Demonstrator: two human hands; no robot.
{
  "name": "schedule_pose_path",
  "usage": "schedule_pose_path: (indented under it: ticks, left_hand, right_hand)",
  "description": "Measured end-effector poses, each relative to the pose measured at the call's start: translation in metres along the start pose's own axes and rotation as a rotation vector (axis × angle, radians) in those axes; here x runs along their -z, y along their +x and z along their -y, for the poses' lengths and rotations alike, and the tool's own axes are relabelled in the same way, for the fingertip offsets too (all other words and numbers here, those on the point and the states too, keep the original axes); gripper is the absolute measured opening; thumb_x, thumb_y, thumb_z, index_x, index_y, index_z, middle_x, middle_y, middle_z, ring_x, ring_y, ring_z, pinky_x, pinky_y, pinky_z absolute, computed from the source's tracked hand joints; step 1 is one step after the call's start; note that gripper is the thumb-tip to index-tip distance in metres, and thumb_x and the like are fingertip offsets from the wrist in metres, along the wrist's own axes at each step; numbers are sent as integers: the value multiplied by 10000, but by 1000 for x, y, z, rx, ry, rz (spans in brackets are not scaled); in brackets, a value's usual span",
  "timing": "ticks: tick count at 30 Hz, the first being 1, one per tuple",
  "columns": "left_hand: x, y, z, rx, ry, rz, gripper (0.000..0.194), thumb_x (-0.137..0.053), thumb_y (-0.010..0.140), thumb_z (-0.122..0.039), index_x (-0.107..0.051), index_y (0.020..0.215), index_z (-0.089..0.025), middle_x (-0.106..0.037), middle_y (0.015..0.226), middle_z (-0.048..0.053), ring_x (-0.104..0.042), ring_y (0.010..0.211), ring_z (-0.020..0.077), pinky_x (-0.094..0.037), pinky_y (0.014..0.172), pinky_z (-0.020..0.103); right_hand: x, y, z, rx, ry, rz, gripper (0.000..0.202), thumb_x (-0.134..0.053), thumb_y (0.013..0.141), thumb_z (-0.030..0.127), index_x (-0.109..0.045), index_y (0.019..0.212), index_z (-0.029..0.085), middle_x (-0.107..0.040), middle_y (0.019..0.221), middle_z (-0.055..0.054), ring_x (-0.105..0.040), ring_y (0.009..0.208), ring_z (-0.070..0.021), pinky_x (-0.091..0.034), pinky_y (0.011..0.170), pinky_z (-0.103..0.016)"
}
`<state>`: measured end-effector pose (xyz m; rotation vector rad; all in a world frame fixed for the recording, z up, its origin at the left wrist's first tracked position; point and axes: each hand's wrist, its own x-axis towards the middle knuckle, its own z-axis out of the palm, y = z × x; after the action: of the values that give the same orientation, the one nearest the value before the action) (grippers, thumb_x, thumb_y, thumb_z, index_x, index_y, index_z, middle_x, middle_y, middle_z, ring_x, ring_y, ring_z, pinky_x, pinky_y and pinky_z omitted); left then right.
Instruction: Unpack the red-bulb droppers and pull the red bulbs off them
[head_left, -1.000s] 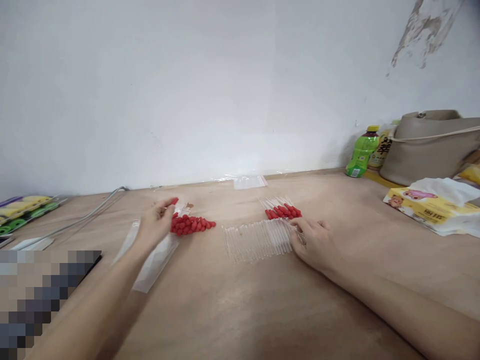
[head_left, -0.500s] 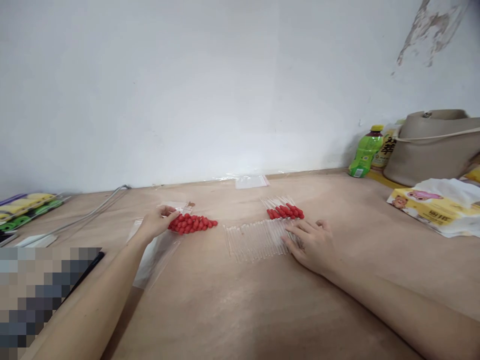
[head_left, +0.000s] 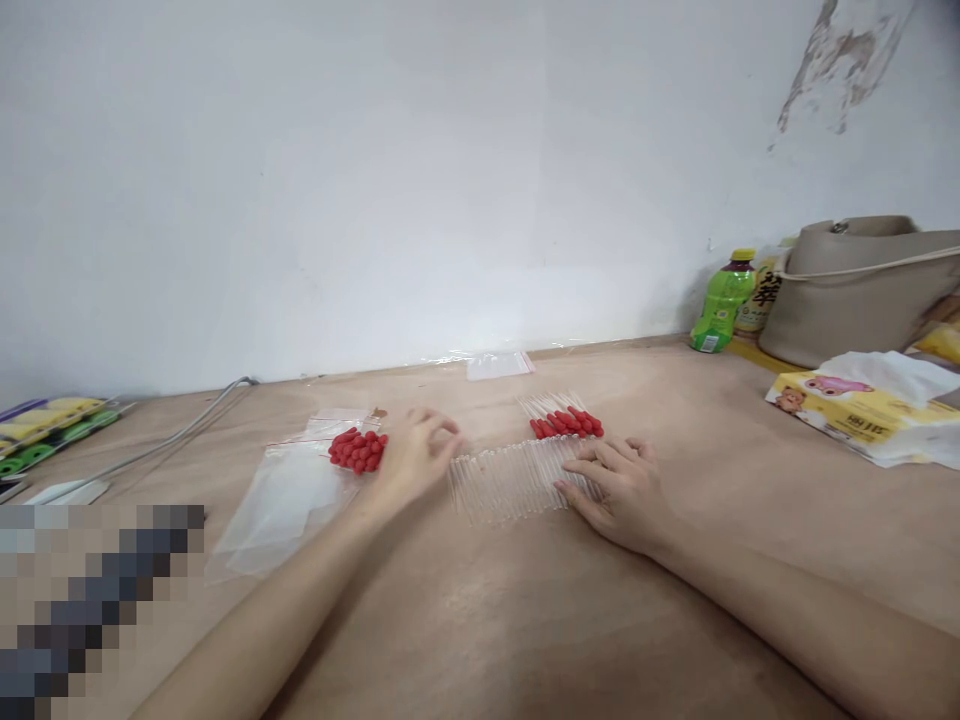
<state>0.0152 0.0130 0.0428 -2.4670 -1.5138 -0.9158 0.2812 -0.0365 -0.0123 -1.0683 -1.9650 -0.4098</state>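
A row of thin clear sticks lies side by side on the table. My right hand rests at the row's right end, fingers spread and touching the last sticks. Behind it lies a bundle of pale thin sticks with red bulb-shaped ends. My left hand hovers by the row's left end, its fingers loosely bent and apart, with nothing visible in them. To its left sits a pile of red bulb-shaped pieces, partly covered by that hand, on clear plastic bags.
A small zip bag lies by the wall. At right stand a green bottle, a beige bag and a yellow tissue pack. A grey cable and a pack of yellow and green rolls are at left.
My left hand has moved right, from the left side of the red pile toward the clear sticks, uncovering the plastic bags. The right hand stays on the row's right end.
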Motion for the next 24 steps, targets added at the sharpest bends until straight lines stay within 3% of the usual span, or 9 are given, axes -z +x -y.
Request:
schedule_pose_path:
  ticks: [3, 6, 11, 14, 18, 21, 24]
  left_hand:
    - [-35, 13, -40, -22, -94, 93, 140, -552, 767, -313, -635, 755, -201, -592, 843, 39, -516, 869, 190, -388, 798, 320]
    - [-61, 35, -69, -14, -108, 101, 175, -569, 751, -372, -623, 773, -206, -597, 836, 33, -514, 880, 193, -380, 804, 321]
    - [-86, 66, -96, 93, -14, 137, 452, -508, 684, -624, -588, 627, -182, -600, 788, 62, -519, 870, 239, -353, 799, 374]
    - [-93, 72, -104, 149, -6, 130, 470, -481, 692, -626, -584, 595, -177, -618, 769, 71, -536, 851, 245, -340, 792, 380]
    - [-96, 75, -107, 218, -26, 112, 376, -483, 732, -505, -602, 575, -185, -634, 704, 65, -560, 811, 242, -333, 783, 384]
    - [-90, 75, -98, 311, -33, 58, 360, -413, 792, -428, -619, 625, -184, -642, 702, 68, -571, 789, 242, -321, 792, 416]
    - [-73, 64, -78, 365, -72, 30, 411, -333, 837, -426, -616, 672, -178, -632, 664, 55, -574, 695, 215, -362, 714, 383]
  right_hand:
    - [1, -2, 2, 169, 117, 47, 126, -544, 788, 253, -640, 721, 205, -550, 603, 6, -440, 635, -121, -262, 699, -314]
    - [2, -5, 3, 295, 180, 109, 140, -536, 787, 232, -640, 702, 194, -519, 564, 3, -396, 619, -123, -269, 658, -297]
    - [1, -5, 4, 312, 181, 78, 167, -534, 780, 219, -621, 643, 179, -493, 530, 2, -351, 600, -124, -271, 639, -293]
    - [0, -4, 4, 323, 167, 68, 191, -538, 778, 228, -603, 606, 176, -479, 510, 5, -336, 590, -122, -273, 639, -292]
    - [-1, -3, 4, 341, 163, 67, 187, -533, 783, 231, -607, 619, 178, -492, 512, 7, -342, 588, -120, -279, 652, -293]
    - [0, -3, 3, 323, 150, 58, 195, -523, 788, 232, -614, 623, 184, -493, 509, 8, -358, 587, -119, -284, 663, -297]
    - [0, -4, 2, 286, 144, 49, 182, -520, 789, 228, -623, 643, 195, -501, 511, 12, -385, 585, -118, -289, 668, -303]
